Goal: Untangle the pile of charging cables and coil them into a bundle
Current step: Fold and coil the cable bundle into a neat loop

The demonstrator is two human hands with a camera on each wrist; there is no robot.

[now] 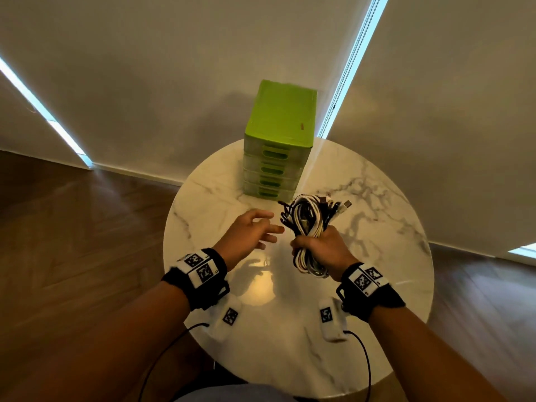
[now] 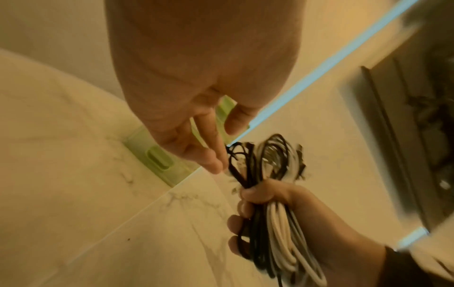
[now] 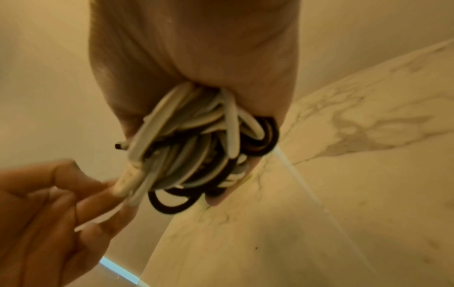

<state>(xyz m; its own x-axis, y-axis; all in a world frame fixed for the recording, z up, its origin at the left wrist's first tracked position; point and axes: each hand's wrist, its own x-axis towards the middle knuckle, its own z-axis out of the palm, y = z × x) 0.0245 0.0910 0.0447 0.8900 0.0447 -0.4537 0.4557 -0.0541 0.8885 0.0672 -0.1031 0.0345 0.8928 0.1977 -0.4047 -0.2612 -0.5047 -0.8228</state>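
Above a round white marble table (image 1: 377,256), the right hand (image 1: 322,248) clamps a coiled bundle of black and white charging cables (image 1: 310,221); the empty, loose-fingered left hand (image 1: 249,233) should tuck stray ends gently.

Seen from the left wrist, the left hand (image 2: 196,101) reaches with loosely extended fingers (image 2: 211,163) toward a coiled bundle of black and white cables (image 2: 267,194) gripped in the right hand (image 2: 302,219), above a marble counter (image 2: 123,233) with a green drawer unit (image 2: 157,157) behind.
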